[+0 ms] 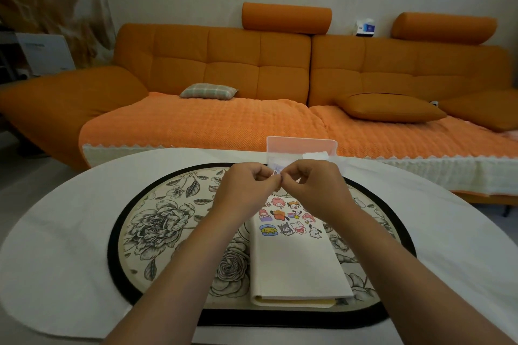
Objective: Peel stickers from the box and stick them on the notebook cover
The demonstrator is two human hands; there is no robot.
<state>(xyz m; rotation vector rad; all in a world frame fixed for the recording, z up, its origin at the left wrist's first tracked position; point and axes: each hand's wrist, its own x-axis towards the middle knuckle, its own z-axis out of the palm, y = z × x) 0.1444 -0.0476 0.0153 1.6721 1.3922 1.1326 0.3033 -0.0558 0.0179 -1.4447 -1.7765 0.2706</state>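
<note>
Only two forearms and hands of the person show, the left forearm (179, 274) and the right forearm (406, 269) each cut off by the lower edge of the picture. Both arms are bare along all the length that shows, over slim wrists to the left hand (246, 187) and the right hand (316, 185). The backs of the hands are smooth with rounded knuckles, and the dim light leaves nails and finer marks too unclear to tell.

White oval bench (56, 246) carries a black-rimmed floral mat (157, 227) at centre. Translucent box (297, 144) sits at the far edge, just past the mat. Notebook (294, 266) lies flat on the mat.
</note>
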